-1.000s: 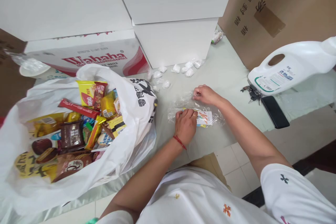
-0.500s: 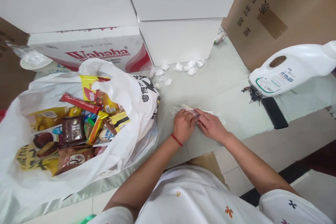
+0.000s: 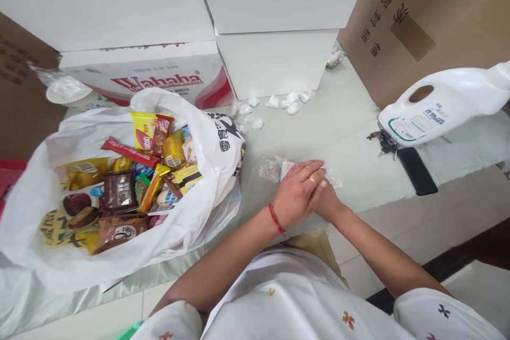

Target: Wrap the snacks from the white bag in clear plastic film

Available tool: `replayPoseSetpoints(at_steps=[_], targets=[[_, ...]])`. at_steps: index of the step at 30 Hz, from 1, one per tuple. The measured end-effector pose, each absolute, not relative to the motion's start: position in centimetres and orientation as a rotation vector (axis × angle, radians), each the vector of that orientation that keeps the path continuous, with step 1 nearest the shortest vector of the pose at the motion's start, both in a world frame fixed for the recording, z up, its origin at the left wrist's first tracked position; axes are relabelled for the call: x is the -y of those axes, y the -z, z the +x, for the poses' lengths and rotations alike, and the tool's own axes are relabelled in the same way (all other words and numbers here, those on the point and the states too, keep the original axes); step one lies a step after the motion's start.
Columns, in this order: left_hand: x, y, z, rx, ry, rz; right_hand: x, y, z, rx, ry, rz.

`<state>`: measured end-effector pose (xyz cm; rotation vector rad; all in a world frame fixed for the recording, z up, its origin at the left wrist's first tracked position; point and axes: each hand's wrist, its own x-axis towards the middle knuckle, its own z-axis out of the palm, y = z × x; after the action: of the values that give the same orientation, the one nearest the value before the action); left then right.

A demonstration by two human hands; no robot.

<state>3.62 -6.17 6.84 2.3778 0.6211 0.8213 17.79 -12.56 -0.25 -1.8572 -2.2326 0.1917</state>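
My left hand (image 3: 300,191), with a red string bracelet and a ring, lies across my right hand (image 3: 329,203). Its fingers are stretched out over the right hand's fingers, which are mostly hidden. Just beyond and to the left of the hands, a crinkled clear plastic wrapper (image 3: 271,168) with a small printed patch lies on the table. More clear plastic (image 3: 335,180) shows at the right side of the hands. Whether anything is under the palms, I cannot make out.
A white plastic bag (image 3: 215,186) full of wrapped snacks stands at the left. Small white packets (image 3: 292,108) lie by the white boxes (image 3: 274,64) at the back. To the right are a white detergent bottle (image 3: 434,109), keys (image 3: 384,143) and a black phone (image 3: 416,171).
My left hand has shifted right and now covers the fingers of my right hand; before, both hands pinched side by side at the plastic. More of the wrapper shows now.
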Motion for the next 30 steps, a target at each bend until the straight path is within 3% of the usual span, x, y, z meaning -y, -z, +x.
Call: replayPoseSetpoints(at_steps=[5, 15, 20, 25, 30], targets=[[5.6, -2.3, 4.1, -0.855, -0.429, 2.503, 13.3, -0.3, 17.8, 2.341, -0.156, -1.891], [5.9, 0.9, 2.0, -0.865, -0.39, 2.716, 21.4, -0.3, 25.1, 1.924, -0.09, -2.223], [6.0, 1.2, 2.1, -0.861, -0.398, 2.726, 18.8, -0.3, 28.7, 1.509, -0.138, -2.153], [6.0, 1.3, 2.0, -0.87, -0.386, 2.738, 12.0, -0.2, 28.8, 1.762, -0.478, -1.976], [5.8, 1.3, 2.0, -0.858, -0.385, 2.719, 11.4, -1.4, 29.4, 1.7, -0.778, -1.903]])
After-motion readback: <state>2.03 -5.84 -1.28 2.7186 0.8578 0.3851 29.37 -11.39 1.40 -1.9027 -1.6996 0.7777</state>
